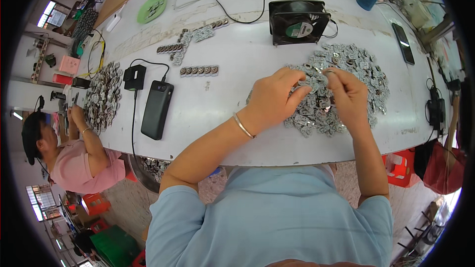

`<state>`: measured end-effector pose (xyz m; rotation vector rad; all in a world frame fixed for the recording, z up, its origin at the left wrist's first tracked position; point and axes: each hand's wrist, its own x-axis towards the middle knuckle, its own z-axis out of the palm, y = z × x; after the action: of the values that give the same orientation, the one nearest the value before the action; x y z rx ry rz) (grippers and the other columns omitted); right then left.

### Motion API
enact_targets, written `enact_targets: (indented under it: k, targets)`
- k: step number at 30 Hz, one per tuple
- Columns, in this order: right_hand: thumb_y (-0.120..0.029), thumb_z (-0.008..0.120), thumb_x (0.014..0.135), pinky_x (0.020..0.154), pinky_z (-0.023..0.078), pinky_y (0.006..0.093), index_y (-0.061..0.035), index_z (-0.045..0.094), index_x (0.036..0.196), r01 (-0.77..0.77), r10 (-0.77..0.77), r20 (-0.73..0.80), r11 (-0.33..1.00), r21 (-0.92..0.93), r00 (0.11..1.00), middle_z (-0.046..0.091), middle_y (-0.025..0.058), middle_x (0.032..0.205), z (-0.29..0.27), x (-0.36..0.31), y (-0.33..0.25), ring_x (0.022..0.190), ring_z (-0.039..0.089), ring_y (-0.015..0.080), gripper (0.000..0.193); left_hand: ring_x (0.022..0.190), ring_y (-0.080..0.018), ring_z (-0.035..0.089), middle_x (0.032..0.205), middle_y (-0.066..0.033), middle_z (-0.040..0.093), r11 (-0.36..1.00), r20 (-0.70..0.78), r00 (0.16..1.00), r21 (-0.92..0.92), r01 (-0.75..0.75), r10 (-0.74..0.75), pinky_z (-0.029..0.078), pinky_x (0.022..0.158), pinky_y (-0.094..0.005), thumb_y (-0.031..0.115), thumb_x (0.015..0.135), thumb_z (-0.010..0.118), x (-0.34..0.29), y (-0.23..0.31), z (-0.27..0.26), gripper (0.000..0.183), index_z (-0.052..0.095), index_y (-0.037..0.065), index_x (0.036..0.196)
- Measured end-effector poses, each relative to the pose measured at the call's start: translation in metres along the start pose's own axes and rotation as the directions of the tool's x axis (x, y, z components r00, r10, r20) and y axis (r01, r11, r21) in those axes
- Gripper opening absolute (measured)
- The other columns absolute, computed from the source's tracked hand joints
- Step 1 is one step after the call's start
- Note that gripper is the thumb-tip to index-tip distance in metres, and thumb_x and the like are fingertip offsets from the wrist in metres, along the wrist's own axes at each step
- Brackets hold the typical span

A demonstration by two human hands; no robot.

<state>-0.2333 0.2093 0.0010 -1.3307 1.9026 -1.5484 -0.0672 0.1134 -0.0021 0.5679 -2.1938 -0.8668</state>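
A wide pile of small silvery metal parts (356, 62) lies on the white table under and around my hands. My left hand (278, 94) is over the pile's left side, thumb and forefinger apart, with no part visible between them; its other fingers are partly hidden. At the middle of the pile my right hand (350, 96) is closed in a pinch, thumb against fingers. A small shiny metal part (328, 71) shows at its fingertips, its exact shape too small to make out. The two hands are close together but not touching.
Left of my hands are a row of round-topped parts (199, 70) and a black power bank (157, 110). A square black fan (299, 22) stands behind the pile; a phone (403, 43) lies to its right. A co-worker (81, 153) sits at the left by another metal pile (103, 96).
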Motion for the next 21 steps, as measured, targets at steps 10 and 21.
enact_targets:
  k: [10,21]
  targets:
    - [-0.007,0.062,0.073,0.085,0.043,0.0385,-0.0068,0.065,0.075,0.676,-0.542,0.486,0.721,-0.150,0.686,0.063,0.0048,0.095,0.040,-0.017,-0.019,0.101,0.057,0.0244,0.003,0.105,-0.0327,0.053,0.111,-0.0139,0.058,0.652,0.160,0.980,0.757,-0.046,-0.117,0.043,0.088,-0.0441,0.004,0.079,0.061,-0.026,-0.099,-0.137,0.028,0.061,0.002,0.108]
    - [-0.010,0.058,0.078,0.097,0.036,0.0444,-0.0071,0.064,0.081,0.717,-0.366,0.786,0.684,-0.135,0.498,0.061,0.0042,0.099,0.082,-0.008,-0.003,0.108,0.054,0.0196,0.007,0.098,-0.0268,0.055,0.097,-0.0069,0.062,0.813,0.266,0.943,0.583,0.008,-0.200,0.038,0.085,-0.0409,0.006,0.076,0.067,-0.023,-0.085,-0.124,0.023,0.058,0.008,0.097]
